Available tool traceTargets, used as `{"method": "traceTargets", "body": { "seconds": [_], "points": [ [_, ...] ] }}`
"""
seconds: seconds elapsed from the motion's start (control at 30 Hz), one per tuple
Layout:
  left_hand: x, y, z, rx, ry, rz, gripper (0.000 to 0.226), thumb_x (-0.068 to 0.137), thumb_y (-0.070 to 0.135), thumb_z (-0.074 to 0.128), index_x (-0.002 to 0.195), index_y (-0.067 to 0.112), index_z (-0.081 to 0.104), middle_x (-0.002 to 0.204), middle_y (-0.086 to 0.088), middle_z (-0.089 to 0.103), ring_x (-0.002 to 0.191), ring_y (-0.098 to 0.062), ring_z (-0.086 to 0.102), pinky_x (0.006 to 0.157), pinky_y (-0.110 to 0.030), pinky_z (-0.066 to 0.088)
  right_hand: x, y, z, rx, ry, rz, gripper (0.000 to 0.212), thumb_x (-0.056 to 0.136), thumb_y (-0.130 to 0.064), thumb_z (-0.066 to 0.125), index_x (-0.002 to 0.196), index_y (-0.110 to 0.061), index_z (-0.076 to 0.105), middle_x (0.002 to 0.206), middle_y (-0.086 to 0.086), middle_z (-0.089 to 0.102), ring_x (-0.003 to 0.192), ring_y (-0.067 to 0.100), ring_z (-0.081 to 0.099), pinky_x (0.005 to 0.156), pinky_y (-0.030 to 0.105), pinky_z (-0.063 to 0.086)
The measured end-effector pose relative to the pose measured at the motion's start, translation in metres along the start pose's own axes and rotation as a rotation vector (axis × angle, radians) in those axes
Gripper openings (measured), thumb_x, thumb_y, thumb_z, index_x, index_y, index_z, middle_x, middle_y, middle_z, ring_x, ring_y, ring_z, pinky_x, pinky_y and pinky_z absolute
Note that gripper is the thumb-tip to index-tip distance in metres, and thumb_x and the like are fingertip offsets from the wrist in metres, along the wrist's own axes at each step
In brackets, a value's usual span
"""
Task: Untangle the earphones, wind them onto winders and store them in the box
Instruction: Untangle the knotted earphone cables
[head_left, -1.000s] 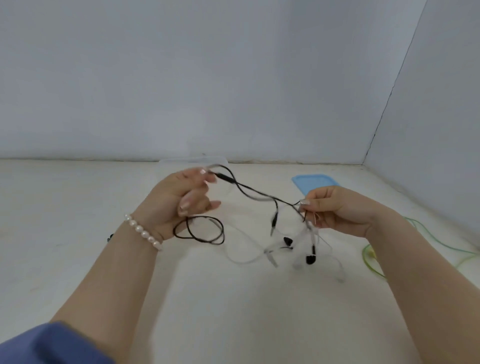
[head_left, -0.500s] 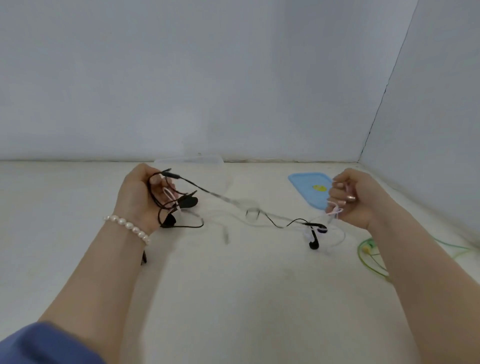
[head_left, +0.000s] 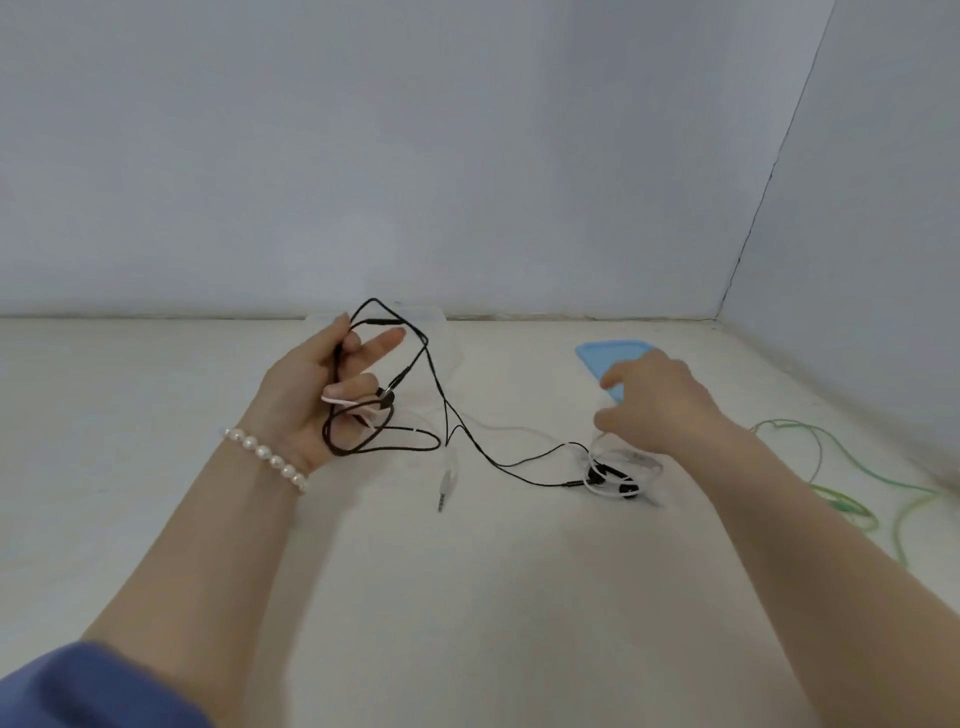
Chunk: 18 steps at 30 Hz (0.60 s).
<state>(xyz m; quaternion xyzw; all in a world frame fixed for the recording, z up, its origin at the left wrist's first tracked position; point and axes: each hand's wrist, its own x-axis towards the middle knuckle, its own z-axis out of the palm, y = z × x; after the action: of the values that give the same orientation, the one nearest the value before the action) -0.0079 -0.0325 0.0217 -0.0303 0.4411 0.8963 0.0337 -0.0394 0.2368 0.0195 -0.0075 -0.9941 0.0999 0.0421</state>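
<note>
The left hand (head_left: 311, 395), at ten o'clock of the scene, holds loops of the black earphone cable (head_left: 436, 395): its lower fingers (head_left: 348, 387) curl round the strands while the index points out straight. From there the cable runs toward four o'clock across the tabletop (head_left: 467, 597) to a tangle of black and white earphones (head_left: 618, 475). The right hand (head_left: 660, 405) hovers just above that tangle, fingers loosely bent; it seems to grip nothing. A blue lid (head_left: 602, 353) lies at one o'clock, green cable (head_left: 831, 493) at three.
</note>
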Motion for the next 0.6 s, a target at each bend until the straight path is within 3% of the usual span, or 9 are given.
{"method": "traceTargets", "body": {
  "seconds": [0.07, 0.17, 0.23, 0.3, 0.37, 0.43, 0.53, 0.6],
  "points": [
    [-0.002, -0.005, 0.006, 0.026, -0.030, -0.033, 0.038, 0.097, 0.036, 0.034, 0.063, 0.019, 0.041, 0.089, 0.002, 0.072, 0.022, -0.002, 0.027, 0.030, -0.007, 0.027, -0.011, -0.018, -0.006, 0.356, 0.082, -0.218, 0.044, 0.081, -0.023, 0.064, 0.124, -0.027, 0.056, 0.130, 0.002, 0.048, 0.123, 0.017, 0.043, 0.099, 0.031, 0.037],
    [-0.002, -0.016, 0.015, 0.080, -0.099, -0.081, 0.035, 0.097, 0.035, 0.032, 0.067, 0.018, 0.041, 0.089, -0.003, 0.073, 0.021, -0.001, 0.026, 0.026, -0.010, 0.023, -0.034, -0.050, -0.009, 0.866, -0.177, -0.410, 0.052, 0.079, -0.027, 0.071, 0.127, -0.031, 0.050, 0.119, -0.005, 0.061, 0.111, 0.005, 0.056, 0.096, 0.025, 0.043],
    [-0.004, -0.022, 0.022, 0.137, -0.133, -0.105, 0.033, 0.097, 0.035, 0.032, 0.069, 0.018, 0.042, 0.088, -0.003, 0.074, 0.021, 0.000, 0.026, 0.027, -0.009, 0.021, -0.043, -0.062, -0.003, 0.963, -0.337, -0.444, 0.046, 0.078, -0.026, 0.072, 0.119, -0.030, 0.053, 0.101, -0.001, 0.069, 0.094, 0.006, 0.064, 0.088, 0.024, 0.046],
    [-0.005, -0.023, 0.024, 0.139, -0.146, -0.110, 0.033, 0.097, 0.035, 0.032, 0.069, 0.019, 0.042, 0.085, 0.000, 0.074, 0.022, -0.001, 0.029, 0.028, -0.007, 0.021, -0.043, -0.063, 0.000, 0.947, -0.362, -0.427, 0.030, 0.078, -0.022, 0.073, 0.106, -0.022, 0.062, 0.070, 0.003, 0.067, 0.067, 0.010, 0.062, 0.074, 0.023, 0.047],
    [-0.005, -0.020, 0.022, 0.066, -0.166, -0.112, 0.033, 0.096, 0.035, 0.032, 0.068, 0.020, 0.041, 0.078, 0.003, 0.073, 0.022, -0.001, 0.031, 0.026, -0.006, 0.020, -0.033, -0.055, -0.001, 1.003, -0.259, -0.298, 0.011, 0.079, -0.017, 0.071, 0.090, -0.017, 0.067, 0.055, 0.002, 0.052, 0.046, 0.009, 0.050, 0.056, 0.016, 0.043],
    [-0.003, -0.018, 0.017, -0.033, -0.220, -0.124, 0.029, 0.092, 0.035, 0.034, 0.069, 0.019, 0.041, 0.067, 0.005, 0.068, 0.020, -0.002, 0.031, 0.023, -0.010, 0.019, -0.020, -0.043, -0.005, 1.170, -0.147, -0.117, 0.008, 0.080, -0.010, 0.068, 0.081, -0.016, 0.065, 0.058, 0.002, 0.045, 0.042, 0.008, 0.040, 0.050, 0.017, 0.041],
    [-0.002, -0.021, 0.016, -0.111, -0.269, -0.158, 0.027, 0.092, 0.034, 0.034, 0.071, 0.018, 0.042, 0.055, 0.008, 0.056, 0.018, -0.004, 0.032, 0.028, -0.010, 0.017, -0.012, -0.036, -0.007, 1.121, 0.037, -0.066, 0.022, 0.076, -0.005, 0.065, 0.093, -0.019, 0.063, 0.072, -0.001, 0.050, 0.061, 0.011, 0.047, 0.062, 0.019, 0.041],
    [-0.001, -0.025, 0.017, -0.122, -0.277, -0.169, 0.029, 0.094, 0.033, 0.031, 0.072, 0.018, 0.042, 0.052, 0.008, 0.051, 0.018, -0.005, 0.032, 0.032, -0.011, 0.014, -0.024, -0.044, -0.007, 0.928, 0.258, -0.226, 0.032, 0.067, -0.014, 0.059, 0.097, -0.024, 0.061, 0.091, -0.004, 0.053, 0.081, 0.007, 0.050, 0.072, 0.009, 0.038]
  ]
}}
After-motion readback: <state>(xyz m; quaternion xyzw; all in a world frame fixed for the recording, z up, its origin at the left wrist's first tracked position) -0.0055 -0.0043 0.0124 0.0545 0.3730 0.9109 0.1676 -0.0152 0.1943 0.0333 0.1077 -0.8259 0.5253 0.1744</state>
